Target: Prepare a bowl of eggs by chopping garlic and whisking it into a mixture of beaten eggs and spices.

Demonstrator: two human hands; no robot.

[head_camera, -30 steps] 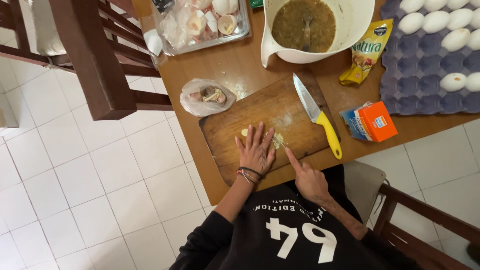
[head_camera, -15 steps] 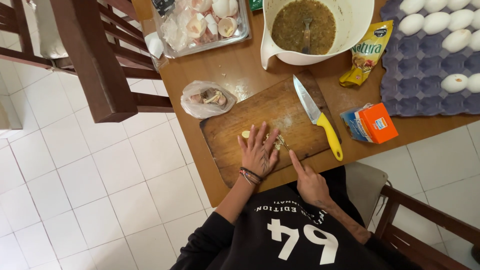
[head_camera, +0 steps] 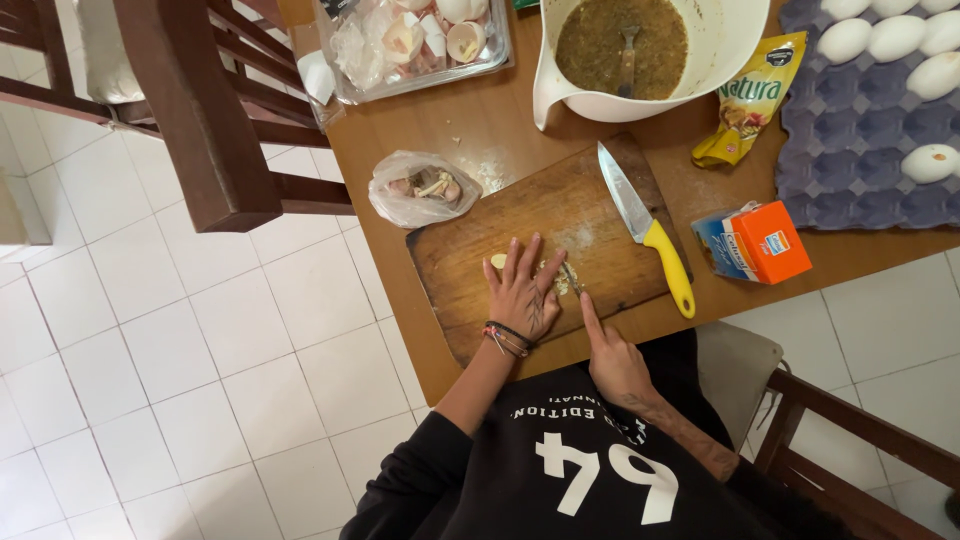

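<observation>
On the board (head_camera: 560, 250) near the desk's (head_camera: 480, 130) front edge, the left hand (head_camera: 522, 293) lies flat, fingers (head_camera: 528, 258) spread apart, over pale garlic bits (head_camera: 556, 280). Just beside it the right hand (head_camera: 612, 358) points its index finger at the bits, other fingers curled together, holding nothing. A yellow-handled knife (head_camera: 650, 238) rests on the board's right part. A bag (head_camera: 422, 188) of peels sits off the board's left corner, and a bowl (head_camera: 640, 60) stands behind.

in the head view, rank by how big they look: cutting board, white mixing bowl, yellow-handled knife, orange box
1. cutting board
2. white mixing bowl, partly cut off by the frame
3. yellow-handled knife
4. orange box, close to the knife in area, so unsure
</observation>
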